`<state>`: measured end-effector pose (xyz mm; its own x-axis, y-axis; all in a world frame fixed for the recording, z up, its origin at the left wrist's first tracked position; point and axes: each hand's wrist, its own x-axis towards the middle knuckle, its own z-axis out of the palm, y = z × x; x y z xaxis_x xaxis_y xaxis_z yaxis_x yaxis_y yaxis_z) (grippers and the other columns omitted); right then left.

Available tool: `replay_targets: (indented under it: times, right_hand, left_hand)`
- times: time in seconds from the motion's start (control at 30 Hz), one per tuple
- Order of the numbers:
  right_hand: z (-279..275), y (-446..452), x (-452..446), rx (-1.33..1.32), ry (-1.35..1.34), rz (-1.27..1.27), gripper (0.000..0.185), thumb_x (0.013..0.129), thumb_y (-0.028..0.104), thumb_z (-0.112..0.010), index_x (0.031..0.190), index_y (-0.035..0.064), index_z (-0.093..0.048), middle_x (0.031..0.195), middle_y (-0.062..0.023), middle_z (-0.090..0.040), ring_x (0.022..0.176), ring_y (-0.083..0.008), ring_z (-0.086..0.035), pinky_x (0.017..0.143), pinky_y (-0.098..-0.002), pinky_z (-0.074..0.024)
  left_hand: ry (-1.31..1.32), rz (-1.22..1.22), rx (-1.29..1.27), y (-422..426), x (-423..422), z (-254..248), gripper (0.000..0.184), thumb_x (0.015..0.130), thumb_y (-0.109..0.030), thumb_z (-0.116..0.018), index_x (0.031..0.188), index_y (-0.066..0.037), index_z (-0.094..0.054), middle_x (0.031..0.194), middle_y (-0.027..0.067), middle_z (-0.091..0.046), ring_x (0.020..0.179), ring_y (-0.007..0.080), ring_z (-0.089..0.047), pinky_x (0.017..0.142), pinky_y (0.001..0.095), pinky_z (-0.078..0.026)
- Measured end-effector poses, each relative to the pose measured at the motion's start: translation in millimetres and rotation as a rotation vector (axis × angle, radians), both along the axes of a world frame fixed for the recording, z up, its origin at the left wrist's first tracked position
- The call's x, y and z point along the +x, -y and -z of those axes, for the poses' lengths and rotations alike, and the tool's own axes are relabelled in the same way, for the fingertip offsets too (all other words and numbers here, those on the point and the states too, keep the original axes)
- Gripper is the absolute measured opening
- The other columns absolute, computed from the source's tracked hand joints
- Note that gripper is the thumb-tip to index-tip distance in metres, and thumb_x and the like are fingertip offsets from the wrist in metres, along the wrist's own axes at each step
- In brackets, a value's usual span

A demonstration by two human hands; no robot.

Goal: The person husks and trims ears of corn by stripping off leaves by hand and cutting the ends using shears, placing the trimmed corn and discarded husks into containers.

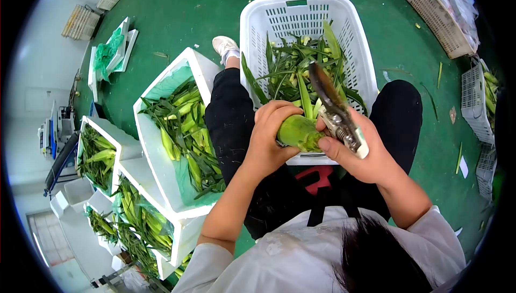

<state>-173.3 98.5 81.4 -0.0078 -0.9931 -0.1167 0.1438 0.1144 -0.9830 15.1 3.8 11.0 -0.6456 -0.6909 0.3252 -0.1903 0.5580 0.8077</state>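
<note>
My left hand (271,137) is wrapped round a green ear of corn (297,131), its cut-looking end pointing toward my right hand. In my right hand (357,145) is a pair of pruning shears (336,113), with the dark blade pointing up and away from me. The right thumb rests against the end of the corn. Both hands are over the near side of a white slatted basket (367,72), which stands between my knees and holds cut husks and leaves (290,67).
At the left, white foam boxes (156,158) hold green corn ears and leaves. More crates (443,29) line the right side, one with plastic bags. Foam pieces with green netting (110,51) lie at the upper left. Leaf scraps dot the green floor (177,19).
</note>
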Motion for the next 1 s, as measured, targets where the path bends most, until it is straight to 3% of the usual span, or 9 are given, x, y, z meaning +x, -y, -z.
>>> replay_targets:
  times: [0.13,0.2,0.3,0.43,0.57,0.63,0.73,0.9,1.0]
  right_hand:
    - [6.6,-0.6,15.2,0.133,0.388,-0.031,0.025,0.09,0.007,-0.065,0.113,0.0012,-0.055,0.084,-0.0016,-0.058,0.067,-0.0073,-0.054,0.061,-0.0231,-0.0457]
    - [2.7,-0.4,27.9,0.223,0.616,0.087,0.023,0.088,0.008,-0.064,0.108,0.0041,-0.054,0.073,-0.0001,-0.054,0.054,-0.0071,-0.048,0.051,-0.0245,-0.0418]
    - [5.9,-4.9,26.6,0.138,1.075,0.088,0.021,0.087,0.011,-0.064,0.103,0.0057,-0.051,0.064,0.0007,-0.046,0.049,-0.0086,-0.042,0.05,-0.0257,-0.0404]
    - [-2.1,-0.8,26.8,0.219,0.858,0.156,0.027,0.089,0.015,-0.066,0.11,0.0028,-0.053,0.064,-0.0012,-0.05,0.052,-0.0099,-0.047,0.052,-0.0252,-0.0433]
    - [-12.1,12.2,-14.2,0.066,0.099,0.218,0.034,0.089,0.016,-0.067,0.117,0.0014,-0.055,0.094,-0.0095,-0.068,0.069,-0.0083,-0.057,0.055,-0.0218,-0.047]
    - [-0.8,14.4,-34.8,0.081,0.082,0.167,0.046,0.084,0.021,-0.072,0.12,0.001,-0.053,0.118,-0.0194,-0.064,0.07,-0.008,-0.053,0.055,-0.0231,-0.0488]
    - [19.3,7.8,-21.3,0.087,0.1,-0.036,0.056,0.081,0.01,-0.073,0.13,0.0001,-0.049,0.123,-0.0133,-0.065,0.072,-0.0056,-0.052,0.063,-0.0208,-0.047]
    - [54.4,-3.0,27.0,0.099,-0.287,-0.181,0.04,0.081,0.004,-0.073,0.115,0.0024,-0.053,0.097,-0.004,-0.061,0.084,-0.0096,-0.055,0.075,-0.0256,-0.0482]
    - [42.4,-17.5,41.6,0.266,-0.038,-0.432,0.03,0.085,0.01,-0.074,0.108,0.0029,-0.057,0.092,-0.0026,-0.059,0.086,-0.0103,-0.054,0.078,-0.0279,-0.0479]
  left_hand:
    - [-0.301,0.208,0.658,-14.6,5.8,18.4,0.066,0.059,-0.016,-0.091,0.115,-0.004,-0.059,0.114,0.0098,-0.058,0.11,0.026,-0.055,0.096,0.0386,-0.043]
    - [-0.538,0.264,0.775,-26.0,2.6,45.4,0.081,0.058,-0.041,-0.095,0.117,-0.003,-0.054,0.116,0.01,-0.057,0.111,0.0219,-0.054,0.095,0.0376,-0.045]
    - [-0.828,0.271,0.919,-42.1,-9.2,37.0,0.086,0.058,-0.046,-0.094,0.118,-0.006,-0.048,0.12,0.0143,-0.054,0.112,0.0246,-0.054,0.098,0.0391,-0.045]
    - [-0.885,0.205,1.122,-45.0,-13.6,28.0,0.083,0.062,-0.04,-0.093,0.123,-0.008,-0.047,0.122,0.0122,-0.055,0.119,0.0245,-0.054,0.101,0.0412,-0.045]
    - [-1.121,-0.016,1.031,-20.4,0.3,26.8,0.061,0.083,-0.058,-0.068,0.128,-0.022,-0.046,0.111,0.0021,-0.052,0.11,0.021,-0.054,0.103,0.0594,-0.04]
    - [-1.275,-0.205,1.047,-10.5,13.2,13.9,0.058,0.085,-0.062,-0.063,0.125,-0.022,-0.049,0.114,0.0004,-0.055,0.111,0.0202,-0.054,0.105,0.0606,-0.038]
    - [-1.306,-0.271,0.999,-0.8,24.7,0.7,0.052,0.089,-0.061,-0.059,0.121,-0.021,-0.052,0.113,-0.0002,-0.056,0.109,0.0202,-0.055,0.104,0.0601,-0.039]
    - [-1.308,-0.408,1.128,-2.8,36.6,2.2,0.053,0.09,-0.064,-0.054,0.117,-0.019,-0.054,0.104,0.0019,-0.058,0.099,0.0205,-0.059,0.095,0.0533,-0.046]
    - [-1.079,-0.413,1.331,-8.5,64.5,6.2,0.053,0.095,-0.061,-0.048,0.113,-0.012,-0.053,0.091,0.0072,-0.06,0.082,0.0229,-0.062,0.075,0.0444,-0.053]
